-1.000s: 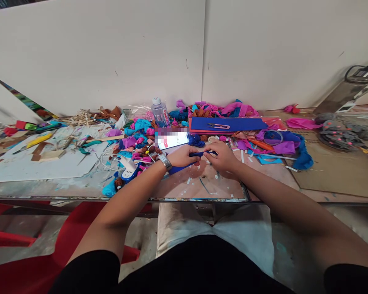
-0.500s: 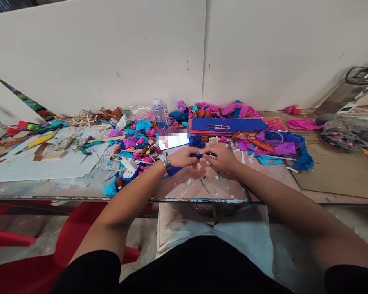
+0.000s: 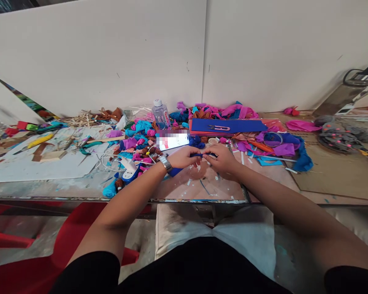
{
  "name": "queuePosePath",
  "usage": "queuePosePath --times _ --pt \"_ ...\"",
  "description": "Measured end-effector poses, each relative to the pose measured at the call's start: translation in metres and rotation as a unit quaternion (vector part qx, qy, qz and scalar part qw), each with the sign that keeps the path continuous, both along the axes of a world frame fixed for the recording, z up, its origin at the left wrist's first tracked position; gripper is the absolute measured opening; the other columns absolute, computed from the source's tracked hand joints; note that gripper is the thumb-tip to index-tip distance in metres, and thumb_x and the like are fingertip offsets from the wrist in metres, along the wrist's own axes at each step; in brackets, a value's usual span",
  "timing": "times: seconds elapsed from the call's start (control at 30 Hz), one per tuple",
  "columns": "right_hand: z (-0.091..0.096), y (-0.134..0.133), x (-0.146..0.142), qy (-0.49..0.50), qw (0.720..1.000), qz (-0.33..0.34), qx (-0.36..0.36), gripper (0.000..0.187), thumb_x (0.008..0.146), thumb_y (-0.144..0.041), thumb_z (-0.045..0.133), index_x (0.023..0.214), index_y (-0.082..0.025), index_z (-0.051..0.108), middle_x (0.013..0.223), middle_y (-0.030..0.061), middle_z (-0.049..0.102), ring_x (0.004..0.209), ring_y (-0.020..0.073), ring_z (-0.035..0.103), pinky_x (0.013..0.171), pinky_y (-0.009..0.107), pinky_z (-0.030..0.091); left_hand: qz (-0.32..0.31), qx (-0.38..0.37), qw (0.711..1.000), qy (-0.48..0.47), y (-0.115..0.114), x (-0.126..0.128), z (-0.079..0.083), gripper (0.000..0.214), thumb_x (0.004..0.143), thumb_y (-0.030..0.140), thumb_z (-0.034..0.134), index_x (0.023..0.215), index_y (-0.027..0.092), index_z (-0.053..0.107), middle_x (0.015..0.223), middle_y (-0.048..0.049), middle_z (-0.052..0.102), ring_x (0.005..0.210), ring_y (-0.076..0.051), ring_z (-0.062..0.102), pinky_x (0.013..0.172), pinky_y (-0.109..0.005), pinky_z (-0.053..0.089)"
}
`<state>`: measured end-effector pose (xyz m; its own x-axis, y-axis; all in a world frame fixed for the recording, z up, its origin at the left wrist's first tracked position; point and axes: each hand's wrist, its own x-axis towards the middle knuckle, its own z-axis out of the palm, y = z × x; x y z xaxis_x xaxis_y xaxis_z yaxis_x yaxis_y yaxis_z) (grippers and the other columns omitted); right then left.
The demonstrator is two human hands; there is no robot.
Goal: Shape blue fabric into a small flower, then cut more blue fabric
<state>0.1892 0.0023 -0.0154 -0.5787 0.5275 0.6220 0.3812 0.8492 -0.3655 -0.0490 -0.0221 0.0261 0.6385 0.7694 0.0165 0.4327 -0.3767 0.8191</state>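
My left hand [image 3: 187, 157], with a metal watch [image 3: 165, 163] at the wrist, pinches a narrow dark blue strip of what looks like crepe paper [image 3: 199, 155]. My right hand [image 3: 223, 160] is closed on the same strip, and its fingertips almost meet those of the left. Both hands are just above the table near its front edge. Beneath the left wrist lies a bright blue piece [image 3: 174, 172], mostly hidden. Behind the left hand, a phone [image 3: 173, 142] with a lit screen leans among crumpled coloured pieces. A tape roll [image 3: 213, 141] is partly visible behind the right hand.
Thread snips [image 3: 220, 128] rest on stacked blue and orange sheets [image 3: 248, 125]. A bottle [image 3: 161, 114] stands behind the phone. To the left are a white socket block [image 3: 130, 174], a yellow cutter [image 3: 40, 140] and wooden sticks [image 3: 85, 117]. A grey bundle [image 3: 340, 136] is at right.
Both hands stay in nearly the same place on the blue strip. Their fingers have shifted slightly, and the left fingers sit a little differently. Nothing else on the table has moved.
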Motion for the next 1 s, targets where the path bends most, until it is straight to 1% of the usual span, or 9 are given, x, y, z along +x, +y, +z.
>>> queuePosePath --times 0.13,0.23,0.3,0.4,0.5,0.6,0.67,0.83,1.0 --pt "0.0019 -0.0011 0.0001 0.006 1.0 0.002 0.003 0.02 0.101 -0.038 0.065 0.103 -0.022 0.077 0.098 0.0086 0.082 0.092 0.0266 0.07 0.084 0.041 0.05 0.017 0.008 1.0 0.015 0.0015 -0.0004 0.0011 0.02 0.096 0.029 0.059 0.097 0.013 0.071 0.081 -0.0061 0.078 0.074 -0.016 0.077 0.072 -0.023 0.056" --pt "0.002 -0.0017 -0.0005 0.0 1.0 0.009 0.006 0.018 0.101 -0.036 0.065 0.1 -0.022 0.076 0.095 0.0082 0.081 0.09 0.0261 0.069 0.083 0.041 0.049 0.006 -0.005 1.0 0.02 0.0016 -0.0012 0.0017 0.015 0.094 0.024 0.058 0.094 0.014 0.069 0.079 -0.0055 0.078 0.073 -0.016 0.076 0.071 -0.023 0.056" --pt "0.0011 -0.0014 -0.0008 -0.003 1.0 0.009 0.01 0.015 0.1 -0.033 0.065 0.099 -0.022 0.075 0.094 0.0079 0.081 0.089 0.026 0.068 0.083 0.041 0.048 -0.004 -0.015 1.0 0.021 0.0011 -0.0011 0.0012 0.014 0.094 0.023 0.057 0.093 0.014 0.068 0.08 -0.0061 0.078 0.073 -0.016 0.076 0.07 -0.023 0.055" --pt "-0.0008 0.0 -0.0007 0.0 1.0 0.004 0.012 0.013 0.098 -0.03 0.065 0.096 -0.022 0.074 0.092 0.0074 0.08 0.088 0.0257 0.067 0.082 0.04 0.047 -0.017 -0.005 1.0 0.008 -0.0002 -0.0002 0.0007 0.022 0.099 0.031 0.059 0.098 0.013 0.069 0.084 -0.0073 0.078 0.074 -0.015 0.075 0.072 -0.024 0.056" --pt "-0.0015 0.0011 0.0001 0.005 1.0 0.005 0.009 0.012 0.098 -0.029 0.064 0.094 -0.022 0.074 0.091 0.0065 0.079 0.087 0.0253 0.066 0.081 0.04 0.046 -0.01 0.027 1.0 -0.004 -0.0015 0.0011 0.002 0.03 0.103 0.038 0.055 0.1 0.012 0.072 0.09 -0.0084 0.079 0.076 -0.015 0.075 0.075 -0.024 0.056" --pt "-0.0001 0.0008 0.0009 0.001 1.0 0.007 0.017 0.012 0.098 -0.03 0.065 0.095 -0.022 0.074 0.091 0.0067 0.079 0.087 0.0255 0.065 0.083 0.041 0.046 0.004 0.06 0.998 0.011 -0.0019 0.0017 0.0037 0.032 0.104 0.037 0.055 0.092 0.013 0.073 0.087 -0.0073 0.079 0.077 -0.014 0.074 0.076 -0.023 0.054" --pt "0.0012 0.0 0.001 -0.003 1.0 0.009 0.017 0.015 0.099 -0.033 0.064 0.095 -0.022 0.073 0.091 0.0072 0.079 0.087 0.0259 0.065 0.083 0.042 0.046 0.005 0.069 0.997 0.022 -0.0017 0.0016 0.0036 0.033 0.104 0.037 0.056 0.09 0.014 0.074 0.084 -0.0066 0.079 0.077 -0.015 0.074 0.076 -0.023 0.053" --pt "0.0027 -0.0012 -0.0005 -0.013 1.0 0.006 -0.003 0.017 0.099 -0.033 0.062 0.091 -0.024 0.073 0.088 0.0066 0.077 0.088 0.026 0.064 0.084 0.042 0.045 -0.005 0.088 0.996 0.031 -0.002 0.0013 0.0012 0.036 0.106 0.04 0.055 0.093 0.014 0.076 0.085 -0.0068 0.08 0.076 -0.015 0.074 0.074 -0.023 0.052" --pt "0.0027 -0.0004 0.0006 0.003 1.0 -0.015 -0.02 0.013 0.097 -0.029 0.064 0.087 -0.024 0.072 0.085 0.0053 0.076 0.087 0.0252 0.064 0.081 0.04 0.044 0.013 0.103 0.993 0.048 -0.0015 -0.0002 0.0044 0.035 0.105 0.04 0.057 0.094 0.015 0.079 0.089 -0.0074 0.082 0.079 -0.017 0.075 0.075 -0.023 0.051"
